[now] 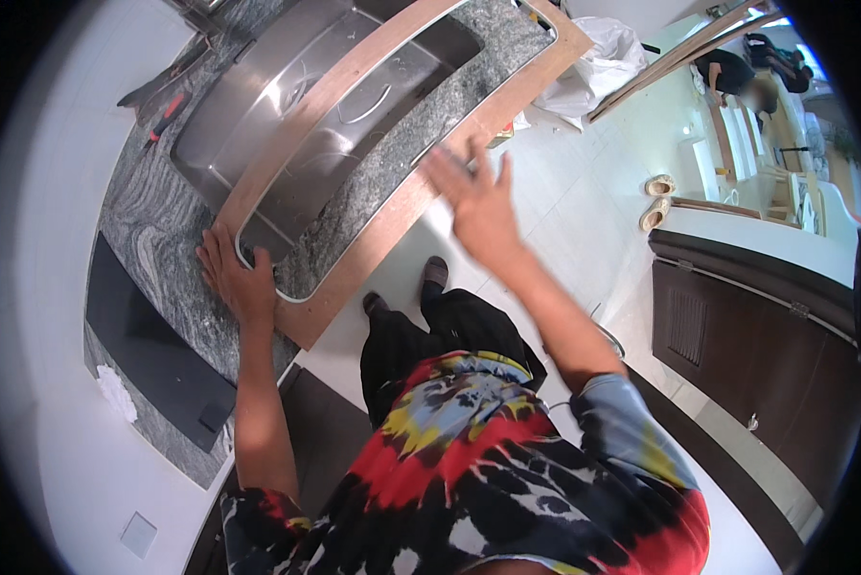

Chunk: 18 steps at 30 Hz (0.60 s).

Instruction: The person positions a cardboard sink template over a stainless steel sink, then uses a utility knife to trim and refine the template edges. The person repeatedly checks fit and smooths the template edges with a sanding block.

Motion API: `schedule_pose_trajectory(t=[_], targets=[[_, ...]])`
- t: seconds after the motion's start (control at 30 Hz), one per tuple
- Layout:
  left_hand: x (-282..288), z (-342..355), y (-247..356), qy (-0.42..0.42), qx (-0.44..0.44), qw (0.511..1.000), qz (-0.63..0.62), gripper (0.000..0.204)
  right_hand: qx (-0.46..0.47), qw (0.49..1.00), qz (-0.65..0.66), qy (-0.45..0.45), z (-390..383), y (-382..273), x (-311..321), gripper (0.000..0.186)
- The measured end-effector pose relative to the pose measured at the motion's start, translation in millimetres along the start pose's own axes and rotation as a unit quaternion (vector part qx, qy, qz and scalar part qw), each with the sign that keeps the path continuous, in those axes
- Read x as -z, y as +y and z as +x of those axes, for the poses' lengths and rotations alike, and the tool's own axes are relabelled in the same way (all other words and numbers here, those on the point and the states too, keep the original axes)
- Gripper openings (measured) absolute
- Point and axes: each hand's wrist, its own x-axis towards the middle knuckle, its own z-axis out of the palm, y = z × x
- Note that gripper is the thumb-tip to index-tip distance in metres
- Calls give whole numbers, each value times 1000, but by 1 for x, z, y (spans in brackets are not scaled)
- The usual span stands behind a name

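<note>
A flat wooden frame (373, 257) with a rounded, white-edged opening lies over the grey-veined stone counter and the steel sink (229, 125). My left hand (239, 286) grips the frame's near left corner, thumb at the inner edge and fingers over the outer side. Along the long edge closest to me, my right hand (483, 216) hovers or lightly touches, its fingers spread and blurred by motion. A dark patch shows between those fingers; I cannot make out what it is. Through the opening I see the basin and a strip of stone (392, 168).
Left of the sink lie a red-and-black handled tool (167, 120) and a dark flat panel (152, 335). A white plastic bag (598, 67) stands beyond the frame. Dark cabinet doors (737, 326) and pale shoes (657, 201) are at right. Another person (732, 77) bends farther off.
</note>
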Motion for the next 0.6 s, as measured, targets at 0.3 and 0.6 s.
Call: schedule_pose_trajectory(t=[0.3,0.6], targets=[[2,5,10,-4,-17,1000,-10,64,-33,998,24,-41,-10,-31,-12,73],[-2,-8,0,16,-92,995,-32,51,-24,994,-99,-31,11,48,8,74]])
